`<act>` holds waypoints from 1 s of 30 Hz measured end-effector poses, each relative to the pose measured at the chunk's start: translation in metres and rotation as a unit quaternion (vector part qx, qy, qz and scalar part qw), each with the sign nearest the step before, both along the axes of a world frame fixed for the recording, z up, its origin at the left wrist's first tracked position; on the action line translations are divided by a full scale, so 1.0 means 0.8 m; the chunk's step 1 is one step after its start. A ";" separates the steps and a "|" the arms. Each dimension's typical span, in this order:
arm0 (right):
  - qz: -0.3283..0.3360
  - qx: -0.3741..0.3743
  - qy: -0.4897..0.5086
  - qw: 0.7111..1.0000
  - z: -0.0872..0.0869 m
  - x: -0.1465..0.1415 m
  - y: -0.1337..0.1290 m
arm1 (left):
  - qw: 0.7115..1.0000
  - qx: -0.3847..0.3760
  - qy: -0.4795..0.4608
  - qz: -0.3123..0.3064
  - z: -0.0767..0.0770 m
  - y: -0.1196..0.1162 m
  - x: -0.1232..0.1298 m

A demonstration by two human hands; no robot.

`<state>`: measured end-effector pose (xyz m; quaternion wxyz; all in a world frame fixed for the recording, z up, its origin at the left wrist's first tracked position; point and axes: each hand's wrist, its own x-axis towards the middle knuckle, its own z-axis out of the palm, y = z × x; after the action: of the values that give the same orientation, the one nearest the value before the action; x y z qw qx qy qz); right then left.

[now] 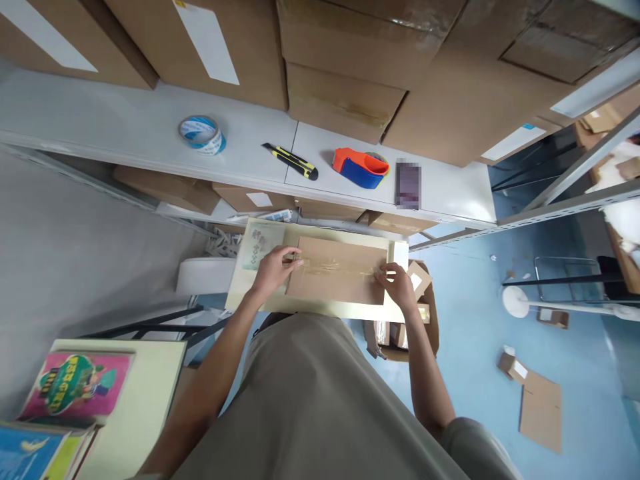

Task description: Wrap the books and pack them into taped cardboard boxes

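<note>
A flat-looking brown cardboard box (pixel 333 283) lies on a small pale-yellow table in front of me. A strip of shiny clear packing tape (pixel 330 266) runs along its middle. At the box's left edge is my left hand (pixel 274 272), its thumb and fingers bent together against the cardboard. My right hand (pixel 397 285) grips the opposite edge, fingers pinched near the tape's right end; whether it holds loose tape there I cannot tell. On the table's left corner, beside my left hand, is a pale greenish printed sheet (pixel 263 245).
The grey shelf (pixel 240 147) ahead bears a tape roll (pixel 203 135), a box cutter (pixel 291 162), an orange-blue tape dispenser (pixel 361 167) and large cartons (pixel 345 97). An open carton (pixel 433 327) holding small boxes stands right of the table. Books (pixel 80 385) lie at lower left.
</note>
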<state>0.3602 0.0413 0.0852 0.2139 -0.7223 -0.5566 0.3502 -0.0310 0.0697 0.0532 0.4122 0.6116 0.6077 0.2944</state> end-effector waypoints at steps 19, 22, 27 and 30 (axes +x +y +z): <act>0.000 -0.042 -0.170 0.985 0.007 -0.027 0.024 | 0.994 0.001 0.059 -0.094 -0.016 0.038 -0.005; 0.020 -0.046 -0.224 0.973 0.023 -0.039 0.014 | 0.992 0.022 0.069 -0.098 -0.019 0.038 -0.005; 0.102 -0.064 -0.343 0.932 0.074 -0.065 0.032 | 0.978 0.083 0.162 -0.099 0.014 0.051 0.017; 0.137 -0.048 -0.368 0.918 0.121 -0.085 0.076 | 0.965 0.113 0.204 -0.122 0.060 0.078 0.044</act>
<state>0.2922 0.1022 0.1816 -0.0916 -0.7264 -0.6719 0.1119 0.0045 0.1319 0.1012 0.2400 0.7710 0.5624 0.1779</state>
